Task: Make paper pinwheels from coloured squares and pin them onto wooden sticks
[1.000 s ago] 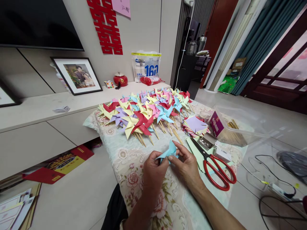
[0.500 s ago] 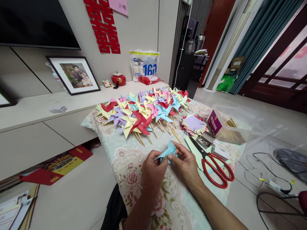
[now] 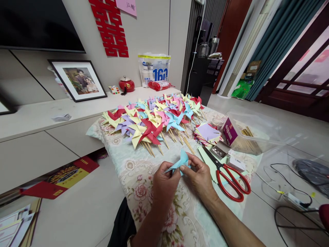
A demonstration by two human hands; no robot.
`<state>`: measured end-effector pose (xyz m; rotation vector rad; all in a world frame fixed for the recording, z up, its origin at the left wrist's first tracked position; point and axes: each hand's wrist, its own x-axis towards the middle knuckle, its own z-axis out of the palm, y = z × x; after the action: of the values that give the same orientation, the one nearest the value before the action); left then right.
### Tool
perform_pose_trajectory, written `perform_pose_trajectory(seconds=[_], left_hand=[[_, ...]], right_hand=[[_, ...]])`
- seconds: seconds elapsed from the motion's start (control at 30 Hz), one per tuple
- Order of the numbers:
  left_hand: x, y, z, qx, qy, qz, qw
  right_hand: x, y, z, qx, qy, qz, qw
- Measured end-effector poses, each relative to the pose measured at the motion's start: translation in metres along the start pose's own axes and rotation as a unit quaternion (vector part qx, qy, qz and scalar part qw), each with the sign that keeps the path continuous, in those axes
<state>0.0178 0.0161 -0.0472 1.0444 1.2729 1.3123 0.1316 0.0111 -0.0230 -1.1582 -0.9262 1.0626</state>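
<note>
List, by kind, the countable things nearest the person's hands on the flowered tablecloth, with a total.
Folded light-blue paper piece, held by left hand and right hand: 1
Red-handled scissors: 1
Clear plastic box of wooden sticks: 1
Total: 3

I see light blue paper [image 3: 180, 162], red-handled scissors [image 3: 230, 181], a rose-patterned pale tablecloth [image 3: 133, 171], and pinwheels [image 3: 154, 120] in yellow, red, pink, lilac and blue.

Both hands — left hand [image 3: 164, 183], right hand [image 3: 202, 178] — pinch a folded blue paper [image 3: 180, 162] above the floral-clothed counter [image 3: 133, 171]; red scissors [image 3: 230, 178] lie just right, a heap of pinwheels [image 3: 154, 120] beyond.
</note>
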Motion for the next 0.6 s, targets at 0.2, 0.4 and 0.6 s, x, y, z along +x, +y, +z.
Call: perform_pose_trajectory(seconds=[0.2, 0.4, 0.6], left_hand=[[0.000, 0.001, -0.001, -0.020, -0.016, -0.029, 0.999], [-0.002, 0.006, -0.002, -0.081, -0.038, -0.056, 0.994], [-0.002, 0.016, -0.002, -0.124, -0.046, -0.090, 0.987]], right_hand=[[-0.002, -0.002, 0.002, 0.019, -0.013, 0.000, 1.000], [-0.002, -0.005, 0.002, 0.037, -0.024, 0.013, 0.999], [0.000, -0.004, 0.001, 0.038, -0.040, 0.020, 0.998]])
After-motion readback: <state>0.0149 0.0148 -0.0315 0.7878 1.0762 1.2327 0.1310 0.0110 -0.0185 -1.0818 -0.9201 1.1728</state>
